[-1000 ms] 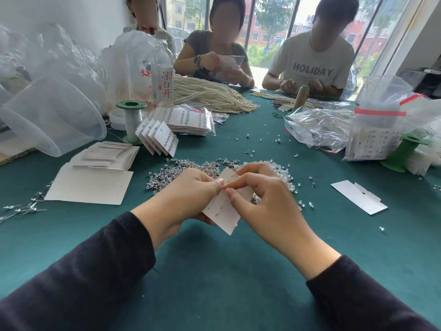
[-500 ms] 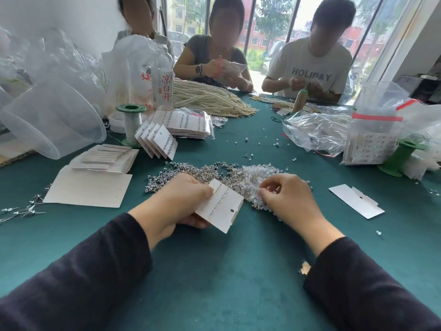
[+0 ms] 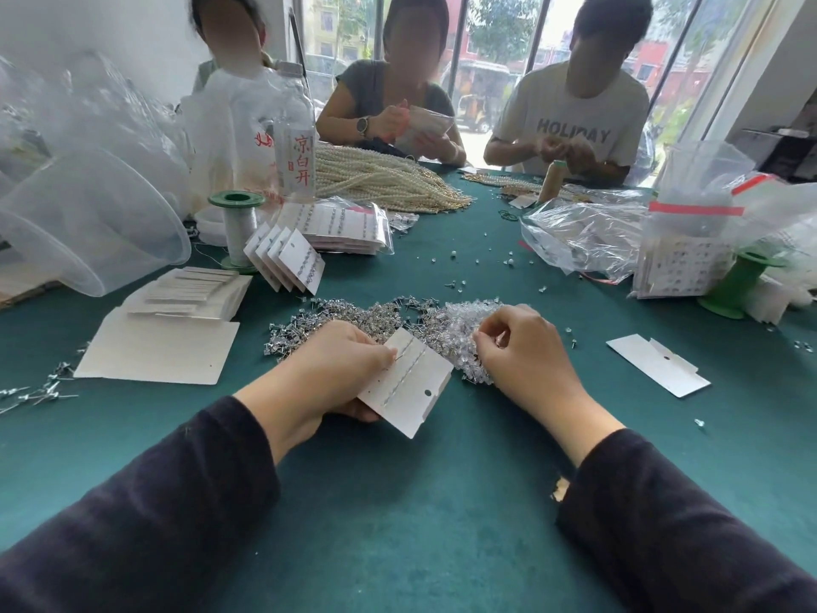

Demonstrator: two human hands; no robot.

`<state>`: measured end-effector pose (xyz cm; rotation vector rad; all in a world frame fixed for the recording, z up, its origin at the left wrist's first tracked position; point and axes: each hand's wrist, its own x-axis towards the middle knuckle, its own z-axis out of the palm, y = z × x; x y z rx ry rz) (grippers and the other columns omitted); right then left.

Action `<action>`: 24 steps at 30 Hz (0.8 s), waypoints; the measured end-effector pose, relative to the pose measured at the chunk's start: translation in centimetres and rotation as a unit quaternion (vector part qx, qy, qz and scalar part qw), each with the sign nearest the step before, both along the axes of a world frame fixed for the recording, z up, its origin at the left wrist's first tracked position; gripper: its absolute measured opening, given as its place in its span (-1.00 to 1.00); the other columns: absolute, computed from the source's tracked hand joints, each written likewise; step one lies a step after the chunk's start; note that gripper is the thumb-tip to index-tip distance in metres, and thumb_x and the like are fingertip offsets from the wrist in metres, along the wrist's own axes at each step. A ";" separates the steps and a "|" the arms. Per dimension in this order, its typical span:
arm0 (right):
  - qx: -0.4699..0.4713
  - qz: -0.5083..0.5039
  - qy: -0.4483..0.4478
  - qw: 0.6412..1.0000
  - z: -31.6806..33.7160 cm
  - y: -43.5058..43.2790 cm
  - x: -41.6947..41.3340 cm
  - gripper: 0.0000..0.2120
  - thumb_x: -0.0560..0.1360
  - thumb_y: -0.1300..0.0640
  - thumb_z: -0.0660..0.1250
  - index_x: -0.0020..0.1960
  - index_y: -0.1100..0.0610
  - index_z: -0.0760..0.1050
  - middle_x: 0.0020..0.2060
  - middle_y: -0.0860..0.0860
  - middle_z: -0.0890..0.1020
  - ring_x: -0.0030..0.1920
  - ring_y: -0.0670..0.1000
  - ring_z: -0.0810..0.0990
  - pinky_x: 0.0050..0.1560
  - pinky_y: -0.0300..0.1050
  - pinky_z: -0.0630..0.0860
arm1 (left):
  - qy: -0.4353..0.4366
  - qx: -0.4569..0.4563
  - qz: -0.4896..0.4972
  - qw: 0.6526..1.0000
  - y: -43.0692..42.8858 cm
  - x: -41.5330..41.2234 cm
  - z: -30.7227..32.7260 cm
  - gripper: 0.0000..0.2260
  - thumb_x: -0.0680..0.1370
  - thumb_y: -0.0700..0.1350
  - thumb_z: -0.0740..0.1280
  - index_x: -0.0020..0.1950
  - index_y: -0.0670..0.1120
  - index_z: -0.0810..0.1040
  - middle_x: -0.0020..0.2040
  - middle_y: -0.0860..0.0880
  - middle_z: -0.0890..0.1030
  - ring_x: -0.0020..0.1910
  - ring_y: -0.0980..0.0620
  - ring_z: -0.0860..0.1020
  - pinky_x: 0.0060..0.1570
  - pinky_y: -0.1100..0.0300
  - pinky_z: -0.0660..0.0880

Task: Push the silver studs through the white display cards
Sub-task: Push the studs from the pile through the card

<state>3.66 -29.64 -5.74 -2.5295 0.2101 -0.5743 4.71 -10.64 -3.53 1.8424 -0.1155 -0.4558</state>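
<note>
My left hand (image 3: 327, 369) grips a white display card (image 3: 409, 384) by its left edge, tilted above the green table; two rows of studs run across the card. A heap of silver studs (image 3: 345, 316) lies just behind it, merging on the right into a heap of clear plastic backs (image 3: 460, 325). My right hand (image 3: 526, 351) rests on that clear heap with fingers curled and fingertips pinched together; what they pinch is too small to make out.
Blank card stacks (image 3: 177, 311) lie at left beside a clear plastic tub (image 3: 88, 232). Filled cards (image 3: 292, 258) lean near a green spool (image 3: 236, 227). A loose card (image 3: 658, 365) lies at right. Bags (image 3: 588, 236), pearl strands (image 3: 384, 179) and three seated people fill the far side.
My right hand left the card and moved right onto the clear heap. My left hand lowered the card and keeps holding it.
</note>
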 end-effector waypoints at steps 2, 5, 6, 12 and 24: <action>0.004 -0.005 -0.013 1.000 0.3 -0.3 0.0 -0.95 0.43 0.23 0.30 -0.20 0.16 0.53 -0.21 0.04 0.54 -0.22 -0.01 0.44 -0.27 -0.30 0.18 | 0.000 0.000 0.000 1.000 0.0 0.0 0.0 -0.76 0.56 -0.18 0.25 -0.28 -0.22 0.53 -0.50 -0.11 0.54 -0.65 0.07 0.45 -0.62 0.32 0.39; -0.035 0.002 0.014 0.999 0.5 -0.6 -0.2 -0.88 0.42 0.23 0.31 -0.17 0.18 0.63 -0.20 0.06 0.62 -0.20 -0.01 0.46 -0.26 -0.35 0.19 | -0.003 -0.001 0.001 1.000 0.0 0.0 0.0 -0.78 0.56 -0.17 0.25 -0.22 -0.25 0.55 -0.46 -0.13 0.55 -0.64 0.08 0.45 -0.62 0.32 0.39; -0.044 0.005 0.021 0.999 0.5 -0.6 -0.2 -0.87 0.41 0.24 0.31 -0.18 0.18 0.65 -0.21 0.07 0.64 -0.19 0.01 0.48 -0.26 -0.35 0.19 | -0.005 -0.001 0.001 1.000 -0.1 0.0 0.0 -0.78 0.56 -0.17 0.26 -0.21 -0.26 0.56 -0.46 -0.13 0.55 -0.64 0.08 0.45 -0.62 0.32 0.39; -0.057 -0.012 0.019 0.998 0.2 -0.2 -0.3 -0.88 0.41 0.23 0.29 -0.22 0.14 0.59 -0.23 0.04 0.60 -0.18 0.02 0.48 -0.20 -0.27 0.23 | -0.009 0.001 -0.003 1.000 0.0 0.0 -0.2 -0.77 0.56 -0.16 0.26 -0.24 -0.24 0.55 -0.50 -0.10 0.54 -0.64 0.08 0.44 -0.62 0.32 0.38; 0.006 0.027 0.030 0.999 0.5 0.0 -0.3 -0.87 0.42 0.19 0.35 -0.09 0.12 0.65 -0.39 -0.13 0.49 -0.26 -0.07 0.44 -0.24 -0.40 0.22 | -0.019 0.003 -0.009 1.000 0.0 0.0 -0.3 -0.78 0.56 -0.16 0.26 -0.17 -0.28 0.57 -0.46 -0.12 0.53 -0.63 0.07 0.44 -0.62 0.32 0.39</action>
